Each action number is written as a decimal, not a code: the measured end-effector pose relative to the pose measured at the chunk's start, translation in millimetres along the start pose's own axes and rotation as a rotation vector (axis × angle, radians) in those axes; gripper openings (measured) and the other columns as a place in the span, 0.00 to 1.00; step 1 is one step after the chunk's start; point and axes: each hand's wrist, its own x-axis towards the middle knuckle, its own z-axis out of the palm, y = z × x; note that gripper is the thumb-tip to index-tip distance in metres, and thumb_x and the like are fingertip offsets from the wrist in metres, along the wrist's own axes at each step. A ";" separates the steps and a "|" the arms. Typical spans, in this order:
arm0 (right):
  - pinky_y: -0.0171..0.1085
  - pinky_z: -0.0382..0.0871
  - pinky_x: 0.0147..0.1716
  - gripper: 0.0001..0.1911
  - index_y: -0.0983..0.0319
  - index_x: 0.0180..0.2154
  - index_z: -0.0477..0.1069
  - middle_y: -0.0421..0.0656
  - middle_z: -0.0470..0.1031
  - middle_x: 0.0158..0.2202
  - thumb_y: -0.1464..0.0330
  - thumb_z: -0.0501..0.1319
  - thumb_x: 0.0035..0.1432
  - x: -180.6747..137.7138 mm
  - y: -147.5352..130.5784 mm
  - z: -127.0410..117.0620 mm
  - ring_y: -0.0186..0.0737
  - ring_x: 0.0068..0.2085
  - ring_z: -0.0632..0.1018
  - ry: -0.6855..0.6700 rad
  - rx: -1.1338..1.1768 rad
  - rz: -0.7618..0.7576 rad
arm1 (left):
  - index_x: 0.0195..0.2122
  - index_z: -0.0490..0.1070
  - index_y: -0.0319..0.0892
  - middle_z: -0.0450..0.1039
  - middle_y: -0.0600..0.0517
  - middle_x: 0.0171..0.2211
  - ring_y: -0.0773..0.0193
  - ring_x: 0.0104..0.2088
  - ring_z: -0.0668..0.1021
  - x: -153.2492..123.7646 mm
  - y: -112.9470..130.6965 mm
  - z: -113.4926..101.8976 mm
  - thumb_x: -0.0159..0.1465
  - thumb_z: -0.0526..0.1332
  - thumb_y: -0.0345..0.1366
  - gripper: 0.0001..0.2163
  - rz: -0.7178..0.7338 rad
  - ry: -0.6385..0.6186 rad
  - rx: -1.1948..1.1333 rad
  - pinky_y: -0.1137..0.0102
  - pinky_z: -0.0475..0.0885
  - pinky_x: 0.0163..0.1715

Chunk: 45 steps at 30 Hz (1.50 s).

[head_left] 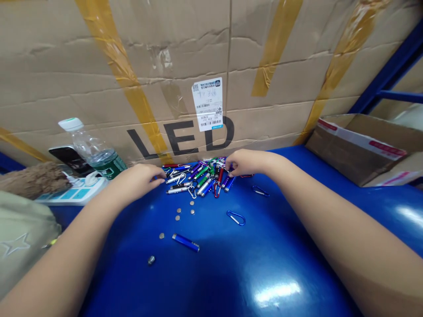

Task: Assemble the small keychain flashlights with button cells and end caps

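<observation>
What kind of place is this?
Probably a warehouse or packing workshop: a big taped cardboard carton marked LED, a blue metal worktable, and a pile of small keychain flashlights under both hands.

I see the torch pile [201, 176] on the table [280, 264] at twelve o'clock, touching the carton [198, 66] behind it. My left hand [140, 178] sits at its nine o'clock edge, my right hand [244, 162] at its three. Coin cells [185, 210] lie at six from the pile, a lone tube [186, 242] nearer me. The bottle [95, 152] stands at ten, an open box [360, 147] at two.
</observation>
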 end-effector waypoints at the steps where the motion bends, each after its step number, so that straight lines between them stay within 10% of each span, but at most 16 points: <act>1: 0.33 0.59 0.26 0.15 0.58 0.43 0.74 0.44 0.75 0.37 0.66 0.62 0.51 -0.2 -1.8 -0.1 0.37 0.31 0.73 0.001 0.007 -0.014 | 0.40 0.75 0.47 0.77 0.49 0.41 0.57 0.40 0.77 1.0 2.8 1.9 0.62 0.51 0.43 0.15 0.004 -0.007 0.000 0.66 0.68 0.40; 8: 0.33 0.59 0.30 0.19 0.59 0.45 0.73 0.43 0.75 0.34 0.65 0.64 0.48 2.3 -15.8 4.0 0.38 0.33 0.73 -0.036 0.028 -0.150 | 0.40 0.74 0.46 0.76 0.49 0.40 0.59 0.37 0.76 5.2 14.0 11.4 0.62 0.52 0.43 0.14 0.004 -0.076 -0.021 0.68 0.67 0.39; 26: 0.33 0.62 0.29 0.25 0.58 0.49 0.70 0.43 0.75 0.39 0.67 0.66 0.46 1.9 8.7 4.4 0.40 0.34 0.75 -0.150 -0.036 0.057 | 0.36 0.73 0.44 0.76 0.48 0.35 0.59 0.33 0.76 10.7 26.7 19.4 0.61 0.52 0.42 0.12 -0.031 -0.062 0.006 0.68 0.67 0.32; 45: 0.35 0.62 0.29 0.15 0.65 0.38 0.76 0.50 0.78 0.35 0.63 0.57 0.55 15.5 9.1 12.8 0.42 0.33 0.76 0.063 -0.093 0.137 | 0.39 0.69 0.40 0.73 0.44 0.39 0.53 0.38 0.76 33.2 116.6 17.9 0.61 0.56 0.42 0.12 0.071 0.014 0.046 0.64 0.70 0.33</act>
